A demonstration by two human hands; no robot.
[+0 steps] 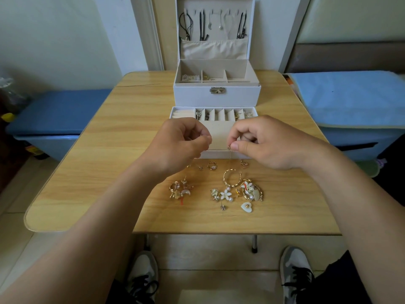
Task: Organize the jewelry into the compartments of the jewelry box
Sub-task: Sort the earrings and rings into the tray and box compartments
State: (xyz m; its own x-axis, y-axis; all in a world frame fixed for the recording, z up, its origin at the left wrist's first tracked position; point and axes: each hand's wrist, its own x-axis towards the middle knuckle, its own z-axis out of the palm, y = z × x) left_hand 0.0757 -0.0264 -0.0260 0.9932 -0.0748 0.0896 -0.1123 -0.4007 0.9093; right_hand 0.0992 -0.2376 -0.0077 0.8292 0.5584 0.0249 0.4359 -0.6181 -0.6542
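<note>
Wooden table [87,150]; right hand [263,143] pinches thin gold earring [230,153].

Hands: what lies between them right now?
In the head view, the tray's flat beige pad shows between the left hand and the right hand, which pinches a thin gold chain.

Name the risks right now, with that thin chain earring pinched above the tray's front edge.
1. The right hand pinches the thin chain earring only at its top; a slip could drop it among the loose pieces near the gold hoop.
2. Its dangling end hangs by the front wall of the tray and might snag there when moved.
</note>
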